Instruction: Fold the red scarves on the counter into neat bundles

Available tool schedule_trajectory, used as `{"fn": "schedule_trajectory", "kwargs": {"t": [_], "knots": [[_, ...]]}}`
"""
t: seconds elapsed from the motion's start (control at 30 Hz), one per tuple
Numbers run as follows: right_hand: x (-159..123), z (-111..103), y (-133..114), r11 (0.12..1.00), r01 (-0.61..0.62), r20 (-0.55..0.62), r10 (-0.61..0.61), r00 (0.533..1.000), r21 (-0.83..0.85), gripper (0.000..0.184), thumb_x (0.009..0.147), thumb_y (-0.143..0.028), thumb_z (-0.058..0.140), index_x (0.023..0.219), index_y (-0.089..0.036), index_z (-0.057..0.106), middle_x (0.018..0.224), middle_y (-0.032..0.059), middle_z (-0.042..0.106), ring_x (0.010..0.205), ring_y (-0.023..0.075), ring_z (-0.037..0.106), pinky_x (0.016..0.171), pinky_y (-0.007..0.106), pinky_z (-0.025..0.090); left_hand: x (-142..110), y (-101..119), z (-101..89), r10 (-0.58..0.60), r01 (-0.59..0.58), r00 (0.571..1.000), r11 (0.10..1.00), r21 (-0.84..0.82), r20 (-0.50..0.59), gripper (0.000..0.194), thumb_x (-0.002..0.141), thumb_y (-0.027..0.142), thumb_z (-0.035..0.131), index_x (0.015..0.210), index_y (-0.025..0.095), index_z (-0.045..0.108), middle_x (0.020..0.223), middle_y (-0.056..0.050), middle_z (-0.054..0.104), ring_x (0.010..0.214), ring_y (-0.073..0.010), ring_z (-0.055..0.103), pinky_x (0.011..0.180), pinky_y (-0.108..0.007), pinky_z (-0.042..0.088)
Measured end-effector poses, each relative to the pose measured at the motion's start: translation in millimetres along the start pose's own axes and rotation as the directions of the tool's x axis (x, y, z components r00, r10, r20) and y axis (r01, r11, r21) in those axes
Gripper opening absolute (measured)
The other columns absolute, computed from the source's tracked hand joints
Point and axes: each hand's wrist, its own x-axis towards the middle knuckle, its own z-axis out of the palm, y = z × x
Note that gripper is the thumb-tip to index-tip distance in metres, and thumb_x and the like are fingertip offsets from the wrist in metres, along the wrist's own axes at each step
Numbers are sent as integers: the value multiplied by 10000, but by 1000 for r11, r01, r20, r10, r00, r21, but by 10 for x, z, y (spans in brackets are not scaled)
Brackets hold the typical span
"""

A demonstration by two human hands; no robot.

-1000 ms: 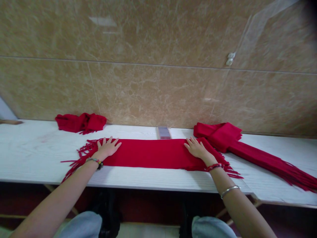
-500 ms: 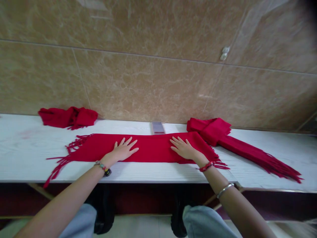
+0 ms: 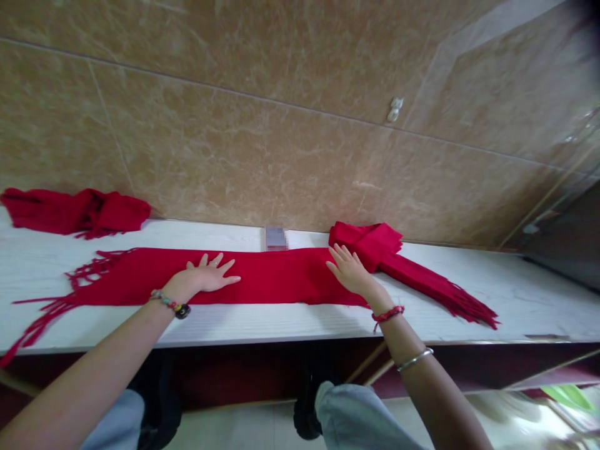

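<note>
A red fringed scarf (image 3: 272,278) lies stretched out flat along the white table, its left tassels hanging toward the front edge. My left hand (image 3: 206,276) rests on its left half, fingers spread. Over the right end is my right hand (image 3: 349,270), fingers stretched out and holding nothing; whether it touches the cloth I cannot tell. Just behind and right of that hand sits a second red scarf (image 3: 368,240), folded over itself, with its fringed tail reaching right. My right hand and forearm hide the first scarf's right fringe.
Another bunched red scarf (image 3: 77,212) lies at the back left against the tiled wall (image 3: 244,144). A small blurred grey object (image 3: 275,239) stands at the table's back edge. The white table (image 3: 262,325) is narrow. A dark surface (image 3: 572,237) borders it at right.
The view has turned to the right, so the scarves appear further left. My right hand has shifted to the right end of the flat scarf; my left hand stays on its left half.
</note>
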Motion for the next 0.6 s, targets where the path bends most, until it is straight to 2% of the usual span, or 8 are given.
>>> {"fn": "schedule_trajectory", "kwargs": {"t": [0.1, 0.17, 0.23, 0.33, 0.43, 0.53, 0.6], "knots": [[94, -41, -300, 994, 90, -11, -90, 996, 54, 536, 917, -403, 234, 1343, -89, 320, 1429, 163, 247, 1322, 286, 159, 1034, 488, 202, 10, 356, -34, 141, -140, 989, 990, 23, -44, 695, 804, 658, 289, 1394, 311, 171, 1477, -51, 20, 1324, -358, -10, 989, -624, 79], [161, 10, -435, 991, 100, 27, -103, 994, 87, 539, 918, -405, 244, 1350, -88, 304, 1426, 162, 255, 1322, 280, 161, 1029, 482, 215, 25, 606, 0, 246, -246, 965, 969, 16, -85, 684, 815, 648, 267, 1399, 320, 131, 1476, -36, -14, 1327, -341, -26, 990, -618, 106], [214, 96, -465, 992, 80, 80, -87, 993, 96, 533, 920, -405, 249, 1358, -103, 288, 1425, 153, 261, 1321, 276, 168, 1019, 497, 224, 50, 798, 71, 300, -301, 949, 954, 4, -95, 668, 820, 642, 254, 1397, 336, 114, 1473, -28, -37, 1323, -351, -35, 968, -643, 123], [235, 211, -298, 999, 6, 148, -13, 989, 51, 506, 923, -410, 238, 1354, -153, 299, 1430, 132, 261, 1314, 273, 192, 1006, 522, 226, 93, 910, 172, 259, -260, 965, 966, -4, -29, 696, 796, 672, 261, 1394, 343, 124, 1471, -34, -25, 1308, -395, -29, 938, -683, 98], [189, 260, 8, 998, -65, 176, 67, 982, -20, 480, 924, -394, 245, 1339, -167, 328, 1425, 140, 270, 1308, 264, 213, 1006, 510, 227, 114, 859, 201, 222, -222, 975, 975, 1, 34, 750, 761, 711, 274, 1394, 340, 119, 1470, -30, -12, 1306, -395, -38, 956, -669, 56], [135, 254, 240, 985, -160, 164, 168, 972, -62, 486, 923, -367, 253, 1334, -119, 328, 1407, 179, 290, 1302, 274, 226, 995, 516, 236, 97, 791, 180, 232, -232, 972, 973, -6, 34, 740, 762, 712, 265, 1391, 346, 130, 1469, -27, 0, 1313, -377, -34, 964, -658, 57], [133, 225, 271, 973, -218, 106, 225, 969, -69, 510, 920, -361, 247, 1338, -74, 308, 1398, 197, 297, 1300, 287, 225, 1006, 536, 195, 71, 796, 160, 228, -228, 973, 974, 4, 24, 728, 774, 699, 266, 1392, 333, 149, 1469, -38, 7, 1313, -378, -33, 961, -659, 59]]}}
